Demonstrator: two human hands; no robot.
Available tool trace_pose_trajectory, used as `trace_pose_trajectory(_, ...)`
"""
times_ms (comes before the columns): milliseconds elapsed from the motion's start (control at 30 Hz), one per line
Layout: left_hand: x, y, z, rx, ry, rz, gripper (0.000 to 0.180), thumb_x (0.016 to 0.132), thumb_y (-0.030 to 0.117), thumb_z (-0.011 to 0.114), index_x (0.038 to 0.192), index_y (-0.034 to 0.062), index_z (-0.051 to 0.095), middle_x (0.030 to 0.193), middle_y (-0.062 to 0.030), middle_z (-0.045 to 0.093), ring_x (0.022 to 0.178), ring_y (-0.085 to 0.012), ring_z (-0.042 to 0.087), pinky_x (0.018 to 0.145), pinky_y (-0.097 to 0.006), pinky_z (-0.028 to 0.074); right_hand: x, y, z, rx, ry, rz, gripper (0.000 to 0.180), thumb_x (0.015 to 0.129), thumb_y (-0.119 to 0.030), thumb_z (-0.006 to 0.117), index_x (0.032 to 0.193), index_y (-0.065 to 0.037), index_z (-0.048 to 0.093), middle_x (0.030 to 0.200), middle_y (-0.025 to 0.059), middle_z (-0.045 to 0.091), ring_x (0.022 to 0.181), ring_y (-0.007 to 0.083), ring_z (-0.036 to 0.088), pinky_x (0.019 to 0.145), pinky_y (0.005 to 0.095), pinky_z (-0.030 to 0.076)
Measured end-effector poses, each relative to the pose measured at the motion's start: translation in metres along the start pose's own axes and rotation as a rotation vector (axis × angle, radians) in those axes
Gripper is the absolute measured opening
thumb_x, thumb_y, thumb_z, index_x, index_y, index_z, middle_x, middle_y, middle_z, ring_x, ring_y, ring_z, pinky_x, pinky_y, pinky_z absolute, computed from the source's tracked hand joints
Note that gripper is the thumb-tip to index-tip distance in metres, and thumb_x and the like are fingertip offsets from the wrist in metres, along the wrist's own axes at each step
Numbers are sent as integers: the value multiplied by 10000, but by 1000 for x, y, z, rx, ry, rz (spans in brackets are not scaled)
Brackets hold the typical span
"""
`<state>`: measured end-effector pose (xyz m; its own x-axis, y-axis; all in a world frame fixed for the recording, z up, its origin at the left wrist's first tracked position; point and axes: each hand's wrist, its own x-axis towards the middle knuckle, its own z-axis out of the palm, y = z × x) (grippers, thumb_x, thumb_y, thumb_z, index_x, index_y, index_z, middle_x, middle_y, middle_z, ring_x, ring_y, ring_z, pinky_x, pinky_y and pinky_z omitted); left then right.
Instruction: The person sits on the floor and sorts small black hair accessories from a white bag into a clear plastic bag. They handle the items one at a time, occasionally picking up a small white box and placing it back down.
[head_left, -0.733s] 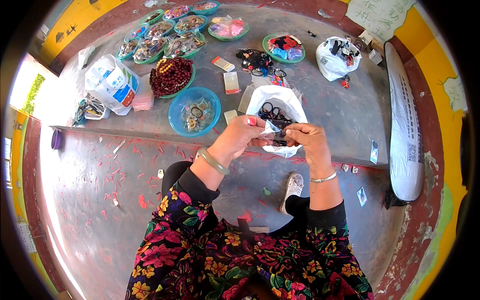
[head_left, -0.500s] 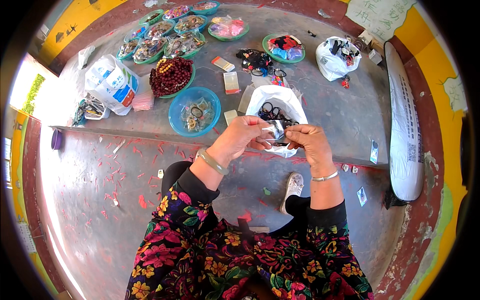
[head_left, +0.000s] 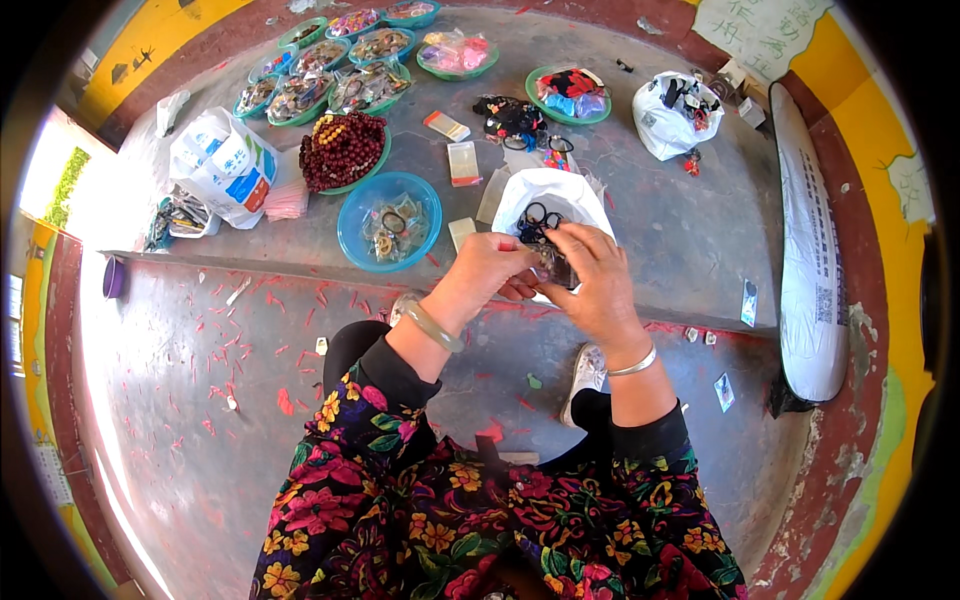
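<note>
Clear small packet [head_left: 553,265] pinched between left hand [head_left: 492,270] and right hand [head_left: 598,285], frame centre; slippery film could slip, fall onto red-littered floor [head_left: 250,400].

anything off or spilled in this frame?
Small red scraps litter the grey floor below the ledge, with a few cards loose at its right edge. The bowls look upright. Both hands, left hand and right hand, pinch a small clear packet over the white bag.
</note>
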<state>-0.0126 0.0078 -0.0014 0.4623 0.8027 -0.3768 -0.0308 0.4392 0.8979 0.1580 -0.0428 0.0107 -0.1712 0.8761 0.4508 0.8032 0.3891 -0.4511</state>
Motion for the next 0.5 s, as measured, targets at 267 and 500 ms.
trace_pose_trajectory(267, 3, -3, 0, 103, -12, 20, 205, 762, 169, 674, 820, -20, 618, 687, -89, 635, 589, -135, 615, 508, -214, 459, -1, -3, 2, 0, -41, -57, 472, 596, -176, 764, 1024, -73, 593, 1027, 70, 583, 1039, 255, 521, 882, 398, 379)
trace_pose_trajectory(500, 7, -9, -1, 140, -2, 38, 159, 748, 132, 686, 793, -5, 619, 680, -59, 623, 593, -116, 605, 520, -208, 453, -1, -1, 4, 23, -53, -21, 453, 594, -161, 760, 1005, -69, 591, 995, 76, 583, 1005, 263, 526, 876, 403, 382)
